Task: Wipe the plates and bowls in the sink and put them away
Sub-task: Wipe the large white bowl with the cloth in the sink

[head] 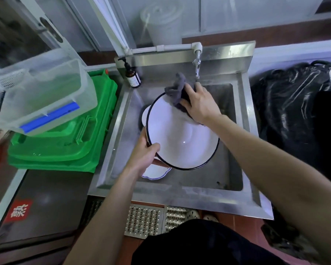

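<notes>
1. The bowl (180,134), white with a dark rim, is held tilted above the steel sink (237,131), its open side turned up toward the person.
2. The left hand (143,155) grips the bowl's near-left rim, thumb curled over the inside edge and fingers hidden underneath.
3. The right hand (199,104) pinches a grey cloth (177,90) against the far rim, fingers curled round the bunched fabric; part of the cloth sticks up past the rim toward the tap (196,64).
4. The two hands sit at opposite ends of the bowl, left near and right far, so the wiping hand is at the far edge and the unwiped inside lies between it and the left hand. A wipe would likely sweep down toward the near rim.
5. Under the bowl, a white plate (157,172) with a blue scalloped edge lies on the sink floor, and another white dish (144,114) peeks out at the far left.
6. Green trays (65,142) are stacked left of the sink, nearer the left hand, a likely place to set things down.
</notes>
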`<state>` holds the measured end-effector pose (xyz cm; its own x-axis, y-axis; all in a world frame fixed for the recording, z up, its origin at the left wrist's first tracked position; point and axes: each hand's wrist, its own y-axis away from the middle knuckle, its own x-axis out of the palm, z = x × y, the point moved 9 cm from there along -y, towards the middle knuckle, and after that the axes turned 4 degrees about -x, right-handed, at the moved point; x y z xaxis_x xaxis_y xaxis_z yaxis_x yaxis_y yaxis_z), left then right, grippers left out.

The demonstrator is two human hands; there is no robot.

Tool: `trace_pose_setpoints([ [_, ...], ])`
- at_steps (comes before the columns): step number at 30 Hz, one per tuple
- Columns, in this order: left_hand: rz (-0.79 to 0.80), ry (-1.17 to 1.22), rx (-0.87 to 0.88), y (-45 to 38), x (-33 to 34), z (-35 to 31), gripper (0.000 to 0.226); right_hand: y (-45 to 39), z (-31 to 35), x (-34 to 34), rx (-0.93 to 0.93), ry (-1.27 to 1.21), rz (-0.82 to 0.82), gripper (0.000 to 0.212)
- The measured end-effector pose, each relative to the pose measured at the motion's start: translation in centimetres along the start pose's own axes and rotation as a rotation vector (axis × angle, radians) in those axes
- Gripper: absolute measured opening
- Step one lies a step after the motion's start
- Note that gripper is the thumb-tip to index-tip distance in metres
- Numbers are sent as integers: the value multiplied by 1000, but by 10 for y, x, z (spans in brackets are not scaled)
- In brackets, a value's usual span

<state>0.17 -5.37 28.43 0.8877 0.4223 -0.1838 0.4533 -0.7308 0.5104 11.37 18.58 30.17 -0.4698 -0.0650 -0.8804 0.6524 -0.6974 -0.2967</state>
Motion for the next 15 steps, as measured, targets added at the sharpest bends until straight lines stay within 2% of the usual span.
trace_pose_setpoints([
  [2,16,-85,31,-4,-4,-8,65,-6,19,-12,-179,-77,77,52],
  [5,87,-178,50,-9,3,-22,73,-12,79,-15,-515,57,114,58],
  [7,121,-182,22,-11,5,-25,75,-12,99,-9,-638,116,171,56],
  [9,171,-225,4,-14,1,-31,66,-13,87,-14,-612,53,215,58],
  [15,260,-495,-91,-34,-23,-68,19,13,35,-6,-238,-255,204,38],
])
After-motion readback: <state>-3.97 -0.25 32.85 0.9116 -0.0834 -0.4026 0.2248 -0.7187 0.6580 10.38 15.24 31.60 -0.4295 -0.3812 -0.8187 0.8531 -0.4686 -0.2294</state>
